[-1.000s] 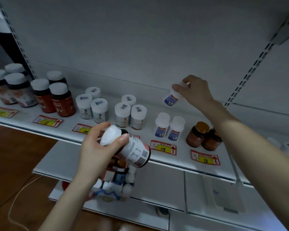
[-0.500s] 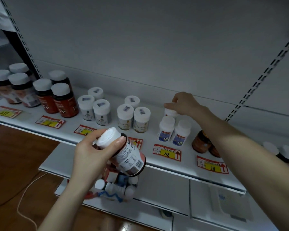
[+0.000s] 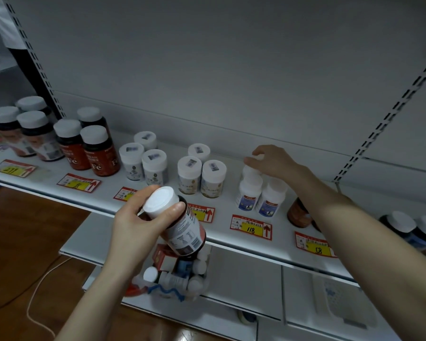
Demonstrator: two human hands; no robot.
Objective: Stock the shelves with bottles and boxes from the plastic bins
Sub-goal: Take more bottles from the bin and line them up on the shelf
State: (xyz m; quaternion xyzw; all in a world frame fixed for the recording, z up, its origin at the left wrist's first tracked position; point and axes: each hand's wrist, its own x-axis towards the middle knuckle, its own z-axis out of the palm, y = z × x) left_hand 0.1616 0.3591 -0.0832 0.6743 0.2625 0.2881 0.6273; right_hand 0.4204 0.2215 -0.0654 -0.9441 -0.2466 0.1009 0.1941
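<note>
Left hand (image 3: 133, 225): grip clamped on the white-capped end of a tilted bottle (image 3: 182, 232), barcode outward, held before the shelf (image 3: 280, 243) and above the bin (image 3: 202, 284) of bottles and boxes. Right hand (image 3: 274, 162): fingertips closed on the cap of a small bottle (image 3: 258, 157), which stands on the shelf behind two blue-labelled bottles (image 3: 249, 193). The tag (image 3: 251, 227) before these reads "118". Red bottles (image 3: 94, 153) at left read "Fe". The far tag (image 3: 314, 246) probably reads "58".

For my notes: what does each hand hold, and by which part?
Left hand: dark bottle, by its white cap. Right hand: small white bottle, by its cap.
</note>
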